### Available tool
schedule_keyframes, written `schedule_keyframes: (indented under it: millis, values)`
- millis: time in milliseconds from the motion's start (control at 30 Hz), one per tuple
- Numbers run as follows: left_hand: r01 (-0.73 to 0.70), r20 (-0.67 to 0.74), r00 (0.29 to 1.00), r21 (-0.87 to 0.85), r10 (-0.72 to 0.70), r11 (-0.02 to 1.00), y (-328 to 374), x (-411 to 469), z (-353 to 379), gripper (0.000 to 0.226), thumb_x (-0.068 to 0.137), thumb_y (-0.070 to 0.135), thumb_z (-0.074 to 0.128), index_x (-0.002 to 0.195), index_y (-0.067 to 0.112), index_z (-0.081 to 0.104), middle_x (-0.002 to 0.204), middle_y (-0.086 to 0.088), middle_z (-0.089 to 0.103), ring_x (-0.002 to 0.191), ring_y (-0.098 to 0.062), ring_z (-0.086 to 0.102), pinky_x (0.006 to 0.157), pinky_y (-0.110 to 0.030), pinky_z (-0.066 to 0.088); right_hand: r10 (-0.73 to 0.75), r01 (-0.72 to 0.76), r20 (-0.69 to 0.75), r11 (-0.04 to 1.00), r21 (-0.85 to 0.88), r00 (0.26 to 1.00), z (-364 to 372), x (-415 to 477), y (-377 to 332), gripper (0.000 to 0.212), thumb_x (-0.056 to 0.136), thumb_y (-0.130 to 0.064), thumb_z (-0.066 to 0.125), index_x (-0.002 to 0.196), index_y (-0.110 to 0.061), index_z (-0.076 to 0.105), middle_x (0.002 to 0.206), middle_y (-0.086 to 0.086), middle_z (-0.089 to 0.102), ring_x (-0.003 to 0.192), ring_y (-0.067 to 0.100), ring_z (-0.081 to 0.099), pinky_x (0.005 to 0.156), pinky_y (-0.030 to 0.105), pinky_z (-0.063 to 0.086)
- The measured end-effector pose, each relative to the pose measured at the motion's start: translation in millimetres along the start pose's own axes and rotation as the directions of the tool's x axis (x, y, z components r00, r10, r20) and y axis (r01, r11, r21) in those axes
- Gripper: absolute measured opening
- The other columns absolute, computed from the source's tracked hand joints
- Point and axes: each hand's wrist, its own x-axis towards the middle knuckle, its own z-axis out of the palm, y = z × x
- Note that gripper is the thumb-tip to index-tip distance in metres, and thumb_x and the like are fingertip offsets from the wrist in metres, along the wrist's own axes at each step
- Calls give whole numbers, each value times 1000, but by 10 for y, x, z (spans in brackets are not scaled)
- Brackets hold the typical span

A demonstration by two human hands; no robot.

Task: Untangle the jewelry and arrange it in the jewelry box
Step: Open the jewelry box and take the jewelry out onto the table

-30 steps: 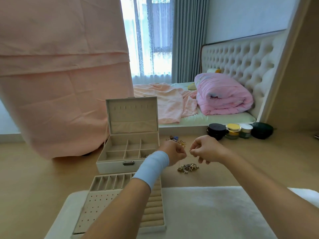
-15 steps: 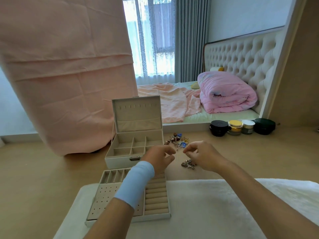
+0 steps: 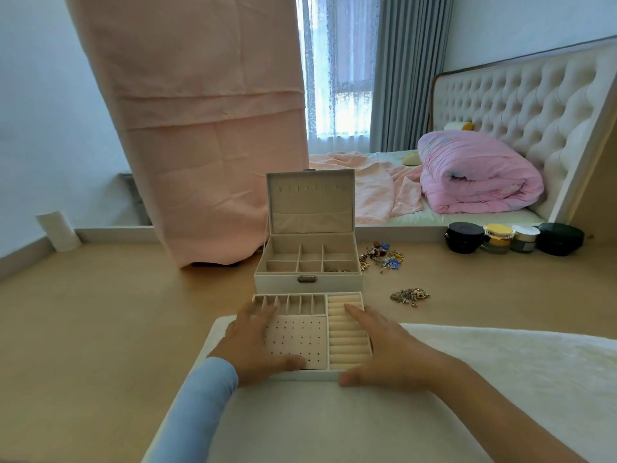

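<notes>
We find the left hand (image 3: 257, 349) with its fingers straight and spread along the left edge of the tray (image 3: 297, 342), and the thumb laid across the near rim. The right hand (image 3: 387, 352) mirrors it: fingers straight on the right edge beside the ring rolls, thumb at the near right corner. Both hands touch only the tray. Blur softens them, so we cannot tell how firmly they press. A light blue sleeve (image 3: 200, 406) covers the left forearm.

The tray's near part rests on a white mat (image 3: 367, 422) and its far end lies over the floor (image 3: 100, 312). At 12 o'clock from the tray, touching it or just short of it, stands the jewelry box (image 3: 283, 284), lid upright. A little gold-toned jewelry shows in its near right compartment. At 3 o'clock from the box, just beside it, lies a coloured tangle (image 3: 382, 257). At 2 o'clock from the tray, apart from both, lies a smaller gold tangle (image 3: 409, 295). Further out at 2 o'clock, four jars (image 3: 514, 237) stand in a row. At 11 o'clock hangs a pink cloth (image 3: 200, 128)
</notes>
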Motion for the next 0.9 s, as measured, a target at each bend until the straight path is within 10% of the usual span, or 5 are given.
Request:
schedule_keyframes:
  millis: [233, 533, 900]
  values:
    - [-203, -56, 979, -125, 197, 971, -92, -75, -77, 114, 54, 50, 90, 146, 48, 24, 162, 12, -5, 149, -18, 6, 120, -40, 19, -141, 167, -225, 981, 101, 964, 24, -35, -20, 116, 58, -52, 89, 149, -58, 19, 161, -28, -2, 142, 2, 25, 112, 23, 32]
    - [-262, -245, 951, -304, 191, 916, 74, 552, -529, 75, 59, 47, 88, 123, 42, 51, 142, 9, 34, 128, -12, 35, 110, -31, 32, -77, 166, -346, 957, 237, 935, -463, 512, -48, 85, 72, -38, 89, 146, -34, 46, 145, -12, 37, 126, 15, 49, 93, 20, 46]
    - [-202, -208, 970, -379, 130, 903, -52, 1471, -535, 62, 61, 46, 88, 116, 39, 60, 130, 17, 43, 125, -12, 42, 110, -32, 37, -27, 112, -289, 953, 283, 957, -526, 1495, 151, 70, 56, -74, 75, 121, -66, 49, 161, -17, 21, 134, 16, 42, 115, 40, 38]
